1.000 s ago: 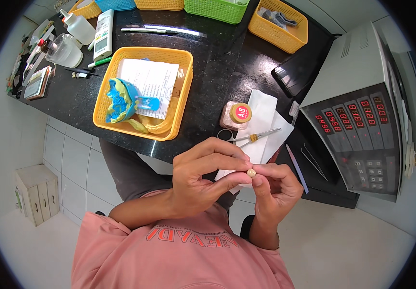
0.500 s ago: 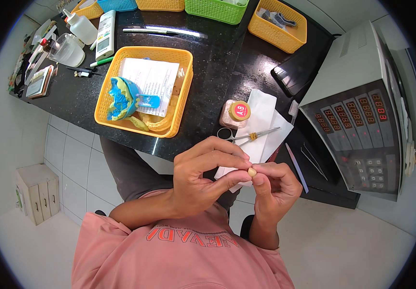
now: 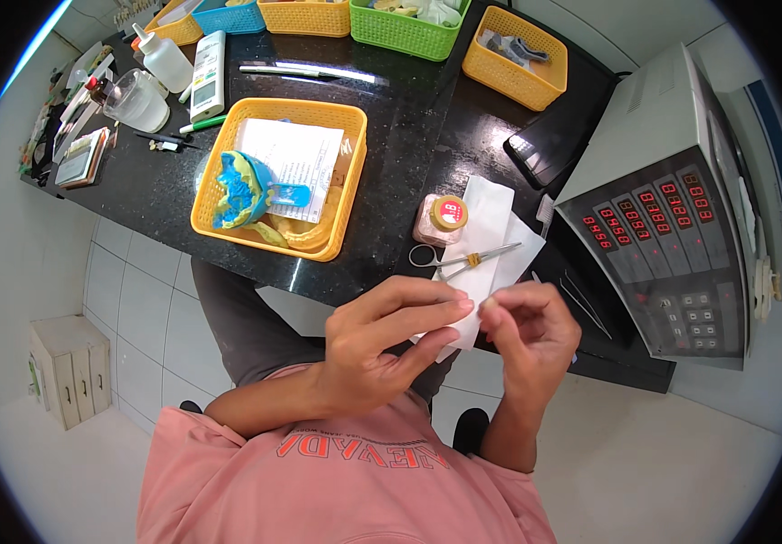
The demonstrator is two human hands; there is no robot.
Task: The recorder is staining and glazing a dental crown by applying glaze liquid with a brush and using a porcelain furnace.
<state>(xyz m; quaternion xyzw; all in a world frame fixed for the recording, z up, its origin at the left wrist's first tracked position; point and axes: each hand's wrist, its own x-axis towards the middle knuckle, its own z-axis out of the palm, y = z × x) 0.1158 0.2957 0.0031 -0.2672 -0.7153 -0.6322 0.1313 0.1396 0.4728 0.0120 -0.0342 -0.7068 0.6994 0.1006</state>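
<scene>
My left hand (image 3: 377, 340) is in front of the desk edge with its fingers stretched forward and the thumb apart from them, nothing visible between. Just to its right, my right hand (image 3: 536, 335) is closed in a pinch of thumb and forefinger; whatever sits between those tips is hidden. Beyond both hands, white paper sheets (image 3: 491, 201) lie on the black desk. Across them rests a scissor-handled clamp (image 3: 502, 250) with a small yellowish piece (image 3: 473, 259) at its middle. A jar of pink material (image 3: 432, 225) with a gold-rimmed lid stands beside the paper.
A yellow basket (image 3: 352, 186) holds a blue-and-yellow dental impression (image 3: 244, 189) and a paper slip. On the right stands a machine with red digit displays (image 3: 654, 218); tweezers (image 3: 584, 304) lie before it. Bottles, a cup (image 3: 137, 102) and more baskets line the back.
My hands have parted, the right moving slightly right. The small cream tooth-shaped piece, earlier held between both hands' fingertips, no longer shows. The whole view has shifted a little.
</scene>
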